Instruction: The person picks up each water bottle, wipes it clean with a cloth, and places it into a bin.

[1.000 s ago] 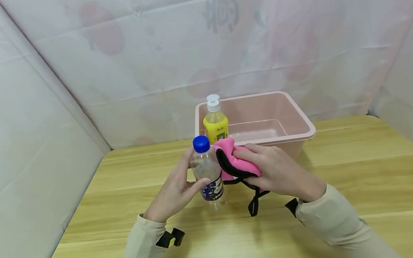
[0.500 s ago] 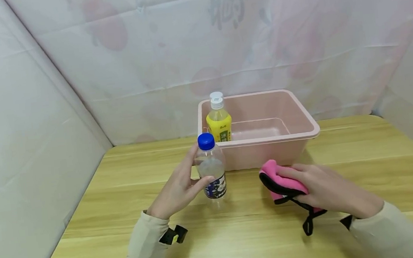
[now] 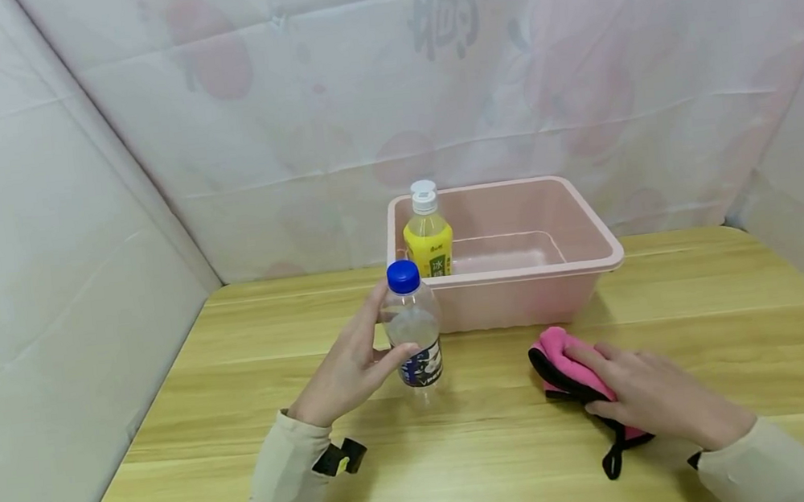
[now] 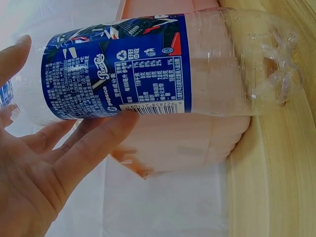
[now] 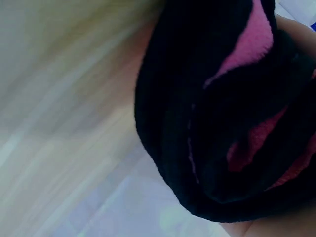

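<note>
My left hand [image 3: 348,367] grips a clear plastic bottle [image 3: 412,325] with a blue cap, which stands upright on the table in front of the bin. In the left wrist view, the fingers [image 4: 94,148] lie along the bottle's blue Pepsi label [image 4: 116,66], and the bottle's clear base is see-through. To the right, my right hand [image 3: 651,393] holds a bunched pink cloth [image 3: 575,368] with black edging down at the tabletop. Its black loop trails toward the front. Up close in the right wrist view, folds of the cloth's black edging [image 5: 168,113] cover much of the hand.
Behind the bottle is a pink plastic bin [image 3: 508,297]. Inside its left end stand a yellow-labelled bottle [image 3: 428,240] with a white cap and another white cap [image 3: 422,186] behind it. The wooden table [image 3: 510,467] meets fabric walls [image 3: 328,88] at the back and sides.
My right hand has drawn the pink cloth away from the bottle, rightward and toward me, down to the table. The left hand keeps its hold on the bottle.
</note>
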A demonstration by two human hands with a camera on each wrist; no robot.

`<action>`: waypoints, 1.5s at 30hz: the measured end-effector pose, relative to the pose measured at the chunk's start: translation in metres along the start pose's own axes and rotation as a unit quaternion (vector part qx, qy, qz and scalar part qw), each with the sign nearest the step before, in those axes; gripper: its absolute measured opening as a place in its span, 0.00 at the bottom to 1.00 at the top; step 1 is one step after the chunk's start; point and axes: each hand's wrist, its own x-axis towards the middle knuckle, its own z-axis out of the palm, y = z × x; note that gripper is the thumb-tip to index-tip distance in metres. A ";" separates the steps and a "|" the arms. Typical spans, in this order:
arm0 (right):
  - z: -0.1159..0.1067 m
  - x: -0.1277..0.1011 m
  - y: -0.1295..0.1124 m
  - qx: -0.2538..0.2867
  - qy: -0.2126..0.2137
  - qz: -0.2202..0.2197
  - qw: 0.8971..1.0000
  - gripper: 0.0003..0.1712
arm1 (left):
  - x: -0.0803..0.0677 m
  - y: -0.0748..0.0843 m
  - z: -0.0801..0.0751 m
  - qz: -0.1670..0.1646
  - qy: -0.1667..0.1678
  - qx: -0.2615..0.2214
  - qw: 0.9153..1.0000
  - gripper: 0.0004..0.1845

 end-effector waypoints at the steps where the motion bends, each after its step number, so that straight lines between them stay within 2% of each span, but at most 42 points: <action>1: 0.000 -0.001 0.000 0.003 -0.003 0.006 1.000 0.44 | 0.000 0.000 0.000 0.000 0.000 0.001 1.000 0.47; 4: 0.000 -0.001 -0.001 0.012 -0.011 0.017 1.000 0.45 | 0.000 0.000 0.000 -0.004 0.000 0.001 1.000 0.47; 7: -0.004 -0.002 0.000 0.031 -0.038 0.025 0.998 0.46 | 0.000 0.000 0.000 -0.009 0.001 0.003 1.000 0.48; 9: -0.011 -0.001 0.001 0.054 -0.058 0.036 0.996 0.47 | 0.000 0.000 0.000 -0.011 0.001 0.004 1.000 0.48; 12: -0.028 0.001 0.005 0.085 -0.062 0.055 0.993 0.43 | 0.000 0.000 0.000 -0.011 0.001 0.003 1.000 0.48; 14: -0.042 0.005 0.008 0.083 -0.027 0.064 0.994 0.39 | -0.001 0.000 0.000 -0.010 0.001 0.001 1.000 0.48; 16: -0.054 0.008 0.013 0.060 0.043 0.058 0.996 0.34 | 0.000 0.000 0.001 -0.009 0.001 0.000 1.000 0.47; 19: -0.066 0.015 0.019 0.022 0.147 0.062 0.987 0.28 | 0.000 -0.001 0.000 -0.005 0.001 0.000 1.000 0.47; 21: -0.070 0.021 0.024 0.011 0.184 0.070 0.980 0.27 | 0.000 0.000 0.000 -0.003 0.000 -0.001 1.000 0.47; 23: -0.069 0.028 0.031 0.011 0.197 0.068 0.978 0.28 | 0.000 0.000 0.001 -0.001 0.000 -0.003 1.000 0.48; 28: -0.060 0.041 0.044 0.032 0.136 0.073 0.987 0.37 | -0.001 0.000 0.000 -0.003 -0.001 -0.012 1.000 0.48; 31: -0.058 0.042 0.045 0.048 0.098 0.090 0.990 0.39 | -0.002 0.000 0.000 -0.004 -0.003 -0.014 1.000 0.48; 39: -0.055 0.050 0.044 0.039 0.122 0.065 0.990 0.35 | -0.009 0.003 -0.004 -0.032 0.003 0.002 0.999 0.48; 45: -0.056 0.049 0.040 0.032 0.112 0.081 0.990 0.34 | -0.006 0.006 -0.010 -0.041 -0.005 -0.012 0.999 0.46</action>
